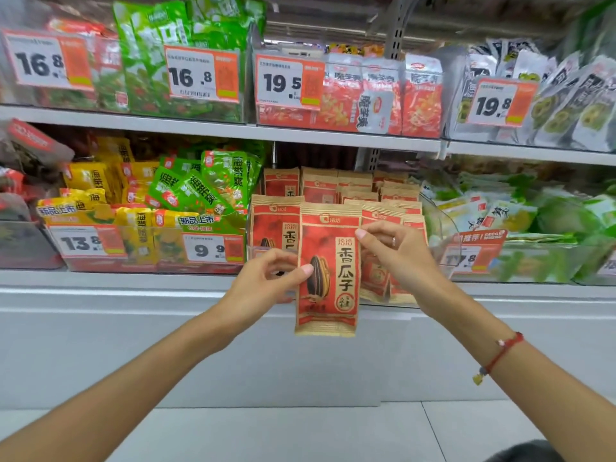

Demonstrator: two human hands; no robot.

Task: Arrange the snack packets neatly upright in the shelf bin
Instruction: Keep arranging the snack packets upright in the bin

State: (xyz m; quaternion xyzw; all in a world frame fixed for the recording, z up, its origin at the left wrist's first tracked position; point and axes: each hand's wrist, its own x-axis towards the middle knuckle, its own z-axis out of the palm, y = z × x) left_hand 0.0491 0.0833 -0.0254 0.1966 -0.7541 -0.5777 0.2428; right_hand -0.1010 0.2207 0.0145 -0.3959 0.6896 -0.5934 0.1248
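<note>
While the left hand (pixel 266 278) pinches its left edge and the right hand (pixel 396 251) pinches its upper right edge, a red sunflower seed packet (pixel 328 268) hangs upright, near the clear shelf bin (pixel 443 225) of matching packets (pixel 383 195), seemingly for slotting into the front row.

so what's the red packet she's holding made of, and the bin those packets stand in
The red packet looks like matte kraft paper: tan, dull borders with fine printed lines and no glare, though a lining inside can't be seen. The bin looks like clear, glossy hard plastic: the packets behind show through its curved wall, which catches light.
</note>
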